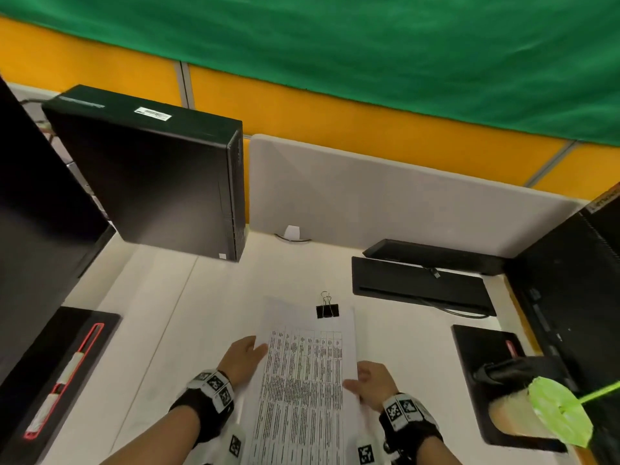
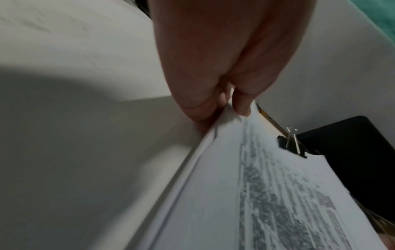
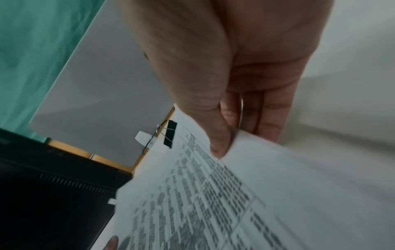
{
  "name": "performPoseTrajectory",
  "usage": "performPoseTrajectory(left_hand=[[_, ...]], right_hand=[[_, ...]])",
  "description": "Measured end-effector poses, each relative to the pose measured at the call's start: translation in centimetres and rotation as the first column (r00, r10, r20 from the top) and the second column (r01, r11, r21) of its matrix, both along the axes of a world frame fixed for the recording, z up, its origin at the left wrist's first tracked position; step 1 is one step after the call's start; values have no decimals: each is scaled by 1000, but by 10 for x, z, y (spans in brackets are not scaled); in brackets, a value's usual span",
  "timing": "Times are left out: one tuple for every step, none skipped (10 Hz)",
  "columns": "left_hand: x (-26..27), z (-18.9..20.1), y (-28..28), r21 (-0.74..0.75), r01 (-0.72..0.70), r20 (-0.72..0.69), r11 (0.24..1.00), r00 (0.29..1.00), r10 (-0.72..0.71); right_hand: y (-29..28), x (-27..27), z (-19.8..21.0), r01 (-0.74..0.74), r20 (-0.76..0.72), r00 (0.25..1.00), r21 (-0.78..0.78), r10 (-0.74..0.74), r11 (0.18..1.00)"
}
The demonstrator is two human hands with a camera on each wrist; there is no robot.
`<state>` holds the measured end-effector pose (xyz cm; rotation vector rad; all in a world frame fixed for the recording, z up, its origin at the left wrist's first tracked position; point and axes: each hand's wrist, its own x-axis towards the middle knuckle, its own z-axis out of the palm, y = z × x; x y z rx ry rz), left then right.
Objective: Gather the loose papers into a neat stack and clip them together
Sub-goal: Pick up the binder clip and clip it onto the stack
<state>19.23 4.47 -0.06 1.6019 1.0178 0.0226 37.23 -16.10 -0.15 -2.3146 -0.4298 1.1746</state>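
We held the stack of papers [image 1: 303, 374] between our two hands above the white desk [image 1: 208, 297], in front of us and near its front edge. Our left hand [image 1: 243, 359] pinched the left long edge, thumb on the top sheet and fingers [image 2: 198, 104] underneath; our right hand [image 1: 370, 380] pinched the right long edge the same way, thumb on top, fingers [image 3: 267, 121] below. The top sheet carried a printed table of small black text in ruled columns, blurred beyond reading. In the left wrist view the sheet edges showed as several thin layers, not quite flush. A black binder clip [image 1: 327, 310] with silver wire handles sat at the far short edge of the stack; whether it gripped the sheets or lay just behind them we could not tell. A black computer tower [image 1: 151, 182] stood at the back left, a black keyboard [image 1: 419, 286] at the right, and a cup with a green lid [image 1: 557, 414] at the right edge; what it held we could not see
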Motion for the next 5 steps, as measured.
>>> performPoseTrajectory(left_hand=[[6, -9, -3, -10, 104, -6, 995, 995, -104], [8, -2, -10, 37, 184, -24, 982, 983, -183], [-1, 3, -22, 131, 265, -43, 955, 964, -261], [-10, -1, -30, 188, 301, -65, 935, 954, -294], [-30, -7, -33, 247, 301, -94, 921, 953, -287]], right_hand=[[-9, -1, 0, 154, 184, 971, -7, -150, 988], [-14, -3, 4, 137, 320, 941, -73, -107, 988], [-11, -7, 5, 84, 393, 919, -207, 5, 975], [-16, -24, 3, 108, 418, 909, -241, 3, 964], [-16, -27, 37, 171, 468, 874, -54, -126, 984]])
